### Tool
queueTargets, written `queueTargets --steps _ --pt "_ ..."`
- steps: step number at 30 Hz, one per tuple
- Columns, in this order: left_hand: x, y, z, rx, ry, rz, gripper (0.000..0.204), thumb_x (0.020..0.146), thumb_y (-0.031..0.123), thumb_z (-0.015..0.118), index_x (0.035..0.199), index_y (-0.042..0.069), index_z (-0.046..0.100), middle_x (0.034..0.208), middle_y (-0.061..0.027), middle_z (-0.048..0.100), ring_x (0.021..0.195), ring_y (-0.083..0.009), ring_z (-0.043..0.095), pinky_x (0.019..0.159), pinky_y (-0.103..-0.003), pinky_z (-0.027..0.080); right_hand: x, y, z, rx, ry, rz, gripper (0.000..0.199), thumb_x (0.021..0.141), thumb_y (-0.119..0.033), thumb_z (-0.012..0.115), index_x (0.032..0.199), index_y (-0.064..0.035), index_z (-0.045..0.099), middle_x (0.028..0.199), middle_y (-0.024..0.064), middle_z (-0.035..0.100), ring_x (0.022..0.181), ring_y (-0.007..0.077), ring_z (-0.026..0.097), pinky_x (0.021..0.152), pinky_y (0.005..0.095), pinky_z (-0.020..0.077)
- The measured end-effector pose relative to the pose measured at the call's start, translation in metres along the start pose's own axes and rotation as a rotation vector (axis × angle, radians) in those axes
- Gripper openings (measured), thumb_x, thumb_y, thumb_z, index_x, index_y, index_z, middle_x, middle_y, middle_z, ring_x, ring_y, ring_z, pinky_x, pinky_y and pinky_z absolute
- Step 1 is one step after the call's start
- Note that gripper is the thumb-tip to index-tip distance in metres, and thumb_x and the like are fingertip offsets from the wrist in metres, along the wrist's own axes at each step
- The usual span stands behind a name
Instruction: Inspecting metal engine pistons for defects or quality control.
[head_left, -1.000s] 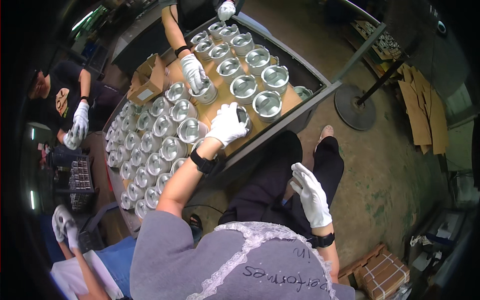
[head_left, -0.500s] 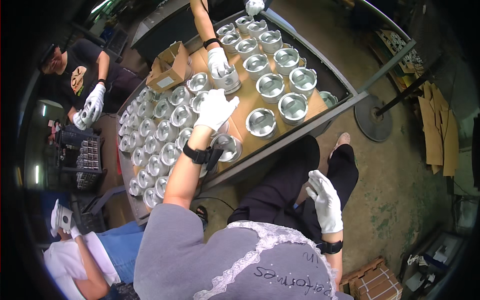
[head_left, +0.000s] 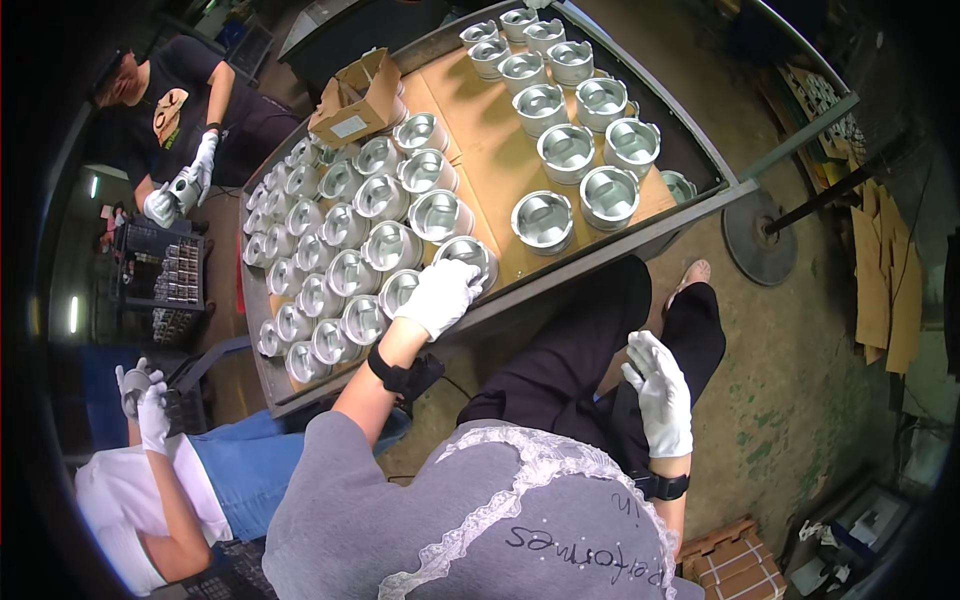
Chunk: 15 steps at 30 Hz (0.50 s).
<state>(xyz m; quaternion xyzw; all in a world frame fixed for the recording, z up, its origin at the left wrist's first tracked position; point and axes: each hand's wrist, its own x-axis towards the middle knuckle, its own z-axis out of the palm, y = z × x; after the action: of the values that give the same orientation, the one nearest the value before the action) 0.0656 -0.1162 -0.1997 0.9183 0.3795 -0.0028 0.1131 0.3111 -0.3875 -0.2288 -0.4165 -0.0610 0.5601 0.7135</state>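
Note:
My left hand (head_left: pixel 440 299), in a white glove, is at the table's near edge. Its fingers are curled over the rim of a silver metal piston (head_left: pixel 474 258), which still stands upright on the cardboard. Part of that piston is hidden by the glove. Another piston (head_left: pixel 441 214) stands just beyond it, and one more (head_left: pixel 399 290) is close to my left fingers. Away from the table, over my dark trousers, my gloved right hand (head_left: pixel 660 395) is held up with its fingers stretched out, holding nothing.
Several pistons crowd the table's left side, and more stand in rows along its right side. An open cardboard box (head_left: pixel 357 97) sits behind the left group. A metal rail (head_left: pixel 620 238) edges the table. Two people at the left each handle a piston with gloved hands.
My left hand has come down toward the near edge onto a piston. A person's arm that held a piston across the table has gone from view. My right hand stays raised.

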Motion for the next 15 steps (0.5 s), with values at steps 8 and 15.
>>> queueTargets --steps 8,15 --pt "0.017 -0.006 -0.010 -0.139 -0.207 0.022 0.022 0.085 0.025 0.063 0.096 0.006 0.069 0.091 -0.0176 0.066 0.085 -0.0367 0.063 0.076 -0.045 0.049 -0.008 0.006 0.000 0.018 0.009 0.009 0.040 0.099 -0.028 0.052 0.130 -0.0043 0.056 0.132 0.0085 0.058 0.123 0.0202 0.052 0.102 0.0365 0.0393" --pt "0.018 0.010 -0.047 -0.305 -0.024 -0.067 0.032 0.087 0.020 0.063 0.112 0.001 0.065 0.105 -0.0190 0.068 0.096 -0.0306 0.066 0.085 -0.038 0.051 -0.006 0.004 -0.002 0.001 0.018 0.035 0.041 0.097 -0.028 0.054 0.130 -0.0045 0.056 0.131 0.0080 0.059 0.122 0.0196 0.053 0.100 0.0358 0.0401"
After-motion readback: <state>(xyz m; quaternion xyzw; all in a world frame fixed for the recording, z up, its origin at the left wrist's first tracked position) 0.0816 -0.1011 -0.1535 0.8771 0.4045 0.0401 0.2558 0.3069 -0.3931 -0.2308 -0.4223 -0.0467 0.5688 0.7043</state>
